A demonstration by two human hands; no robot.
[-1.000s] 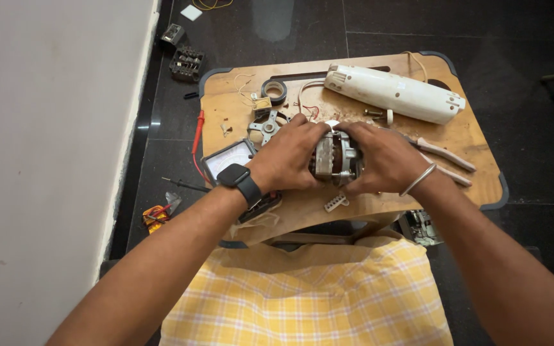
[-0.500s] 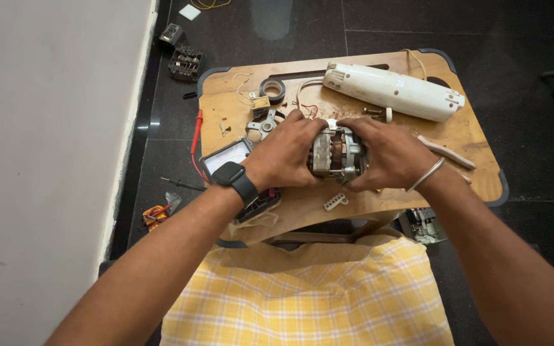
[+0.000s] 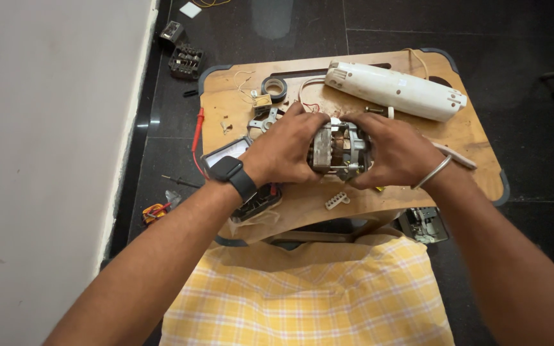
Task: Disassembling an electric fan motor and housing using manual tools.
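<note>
Metal motor (image 3: pixel 340 151), one; two hands (image 3: pixel 285 148).

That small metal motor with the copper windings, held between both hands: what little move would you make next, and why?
Probably set the small metal motor with copper windings down on a bare patch of the wooden table. The left hand and right hand clasp it from both sides, so neither is free, and the fingers hide much of it. Resting it would free a hand for the loose parts nearby.
</note>
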